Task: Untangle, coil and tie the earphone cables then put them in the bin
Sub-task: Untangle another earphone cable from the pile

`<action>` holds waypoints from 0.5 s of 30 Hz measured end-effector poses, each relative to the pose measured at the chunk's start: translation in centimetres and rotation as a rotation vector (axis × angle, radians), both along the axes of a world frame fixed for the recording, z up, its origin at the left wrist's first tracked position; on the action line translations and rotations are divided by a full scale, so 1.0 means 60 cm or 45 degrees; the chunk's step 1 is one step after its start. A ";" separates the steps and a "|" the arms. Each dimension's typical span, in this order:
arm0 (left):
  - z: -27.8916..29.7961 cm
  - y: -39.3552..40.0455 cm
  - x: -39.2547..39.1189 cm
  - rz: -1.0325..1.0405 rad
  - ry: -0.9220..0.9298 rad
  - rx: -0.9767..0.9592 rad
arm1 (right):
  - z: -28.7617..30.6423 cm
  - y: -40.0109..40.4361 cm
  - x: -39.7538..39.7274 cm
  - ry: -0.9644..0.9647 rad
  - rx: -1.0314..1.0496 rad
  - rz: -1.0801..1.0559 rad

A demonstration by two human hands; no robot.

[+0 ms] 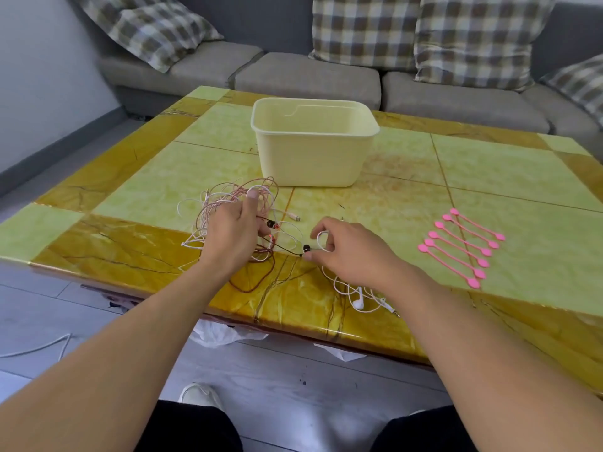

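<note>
A tangle of pink, white and dark red earphone cables (pixel 228 203) lies on the table in front of the pale yellow bin (pixel 313 141). My left hand (pixel 233 233) rests on the tangle and its fingers curl round strands of it. My right hand (pixel 346 249) pinches a white cable loop (pixel 321 238) beside a black earbud (pixel 306 247). More white cable with a white earbud (pixel 359 300) trails under my right wrist near the table's front edge. The bin stands open at the table's middle, and I see nothing in it.
Several pink silicone cable ties (pixel 463 247) lie in a row on the right of the yellow-green tiled table (pixel 489 177). A grey sofa (pixel 293 73) with checked cushions stands behind. A white cable (pixel 39 347) lies on the floor at left.
</note>
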State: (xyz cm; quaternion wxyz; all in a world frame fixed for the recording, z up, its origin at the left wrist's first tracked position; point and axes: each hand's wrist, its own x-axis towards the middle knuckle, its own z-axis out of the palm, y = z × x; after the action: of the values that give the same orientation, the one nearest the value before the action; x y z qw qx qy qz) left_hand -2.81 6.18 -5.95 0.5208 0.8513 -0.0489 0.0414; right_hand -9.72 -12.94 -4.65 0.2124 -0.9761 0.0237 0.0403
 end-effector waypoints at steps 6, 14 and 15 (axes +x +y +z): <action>0.004 -0.002 -0.006 -0.073 0.002 -0.063 | -0.008 0.031 0.013 -0.180 0.001 -0.025; 0.007 0.006 -0.005 -0.080 0.008 -0.003 | 0.005 0.036 0.020 -0.275 0.350 -0.164; 0.005 0.007 -0.001 -0.054 0.013 0.033 | 0.013 0.030 0.021 -0.333 0.476 -0.221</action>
State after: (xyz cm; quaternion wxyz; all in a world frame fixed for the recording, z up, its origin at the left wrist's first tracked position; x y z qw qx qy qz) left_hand -2.90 6.63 -5.63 0.5107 0.8569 -0.0650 0.0254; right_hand -8.47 -11.16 -3.85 0.3933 -0.9110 0.0717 -0.1011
